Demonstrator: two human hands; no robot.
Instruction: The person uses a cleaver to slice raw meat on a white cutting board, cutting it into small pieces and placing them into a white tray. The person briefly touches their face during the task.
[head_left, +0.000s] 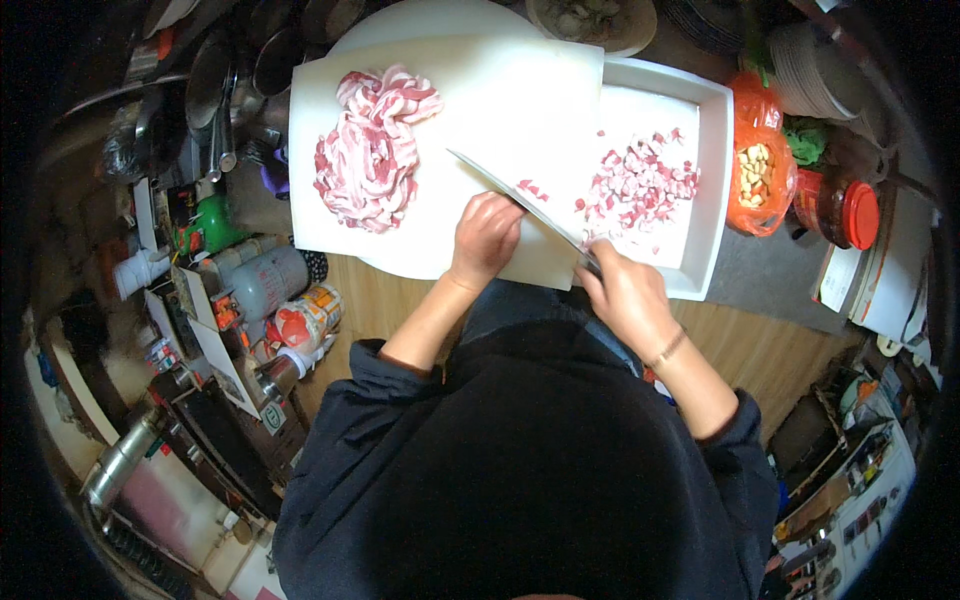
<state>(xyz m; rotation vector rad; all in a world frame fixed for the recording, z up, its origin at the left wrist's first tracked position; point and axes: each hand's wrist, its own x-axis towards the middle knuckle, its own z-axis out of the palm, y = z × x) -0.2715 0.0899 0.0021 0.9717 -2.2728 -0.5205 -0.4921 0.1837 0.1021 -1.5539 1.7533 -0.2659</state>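
My right hand (626, 292) grips the handle of a kitchen knife (484, 171), whose blade slants up and left over a white cutting board (517, 82). Curled fingers of my left hand (486, 236) rest on the board against the blade; whether meat is under them is hidden. Just beyond the blade lie a few small cut meat pieces (532, 190). A heap of streaky raw pork strips (375, 154) occupies the board's left part. To the right, diced pork (637, 180) is spread in a white rectangular tray (709, 187) that meets the board's edge.
Beside the tray sits an orange plastic bag (784, 176) of peeled garlic cloves (754, 174), then a red-lidded jar (860, 215). A bowl (637, 34) stands behind, with stacked plates (810, 71) farther right. Pans (210, 86) and a grey gas cylinder (262, 277) are at left.
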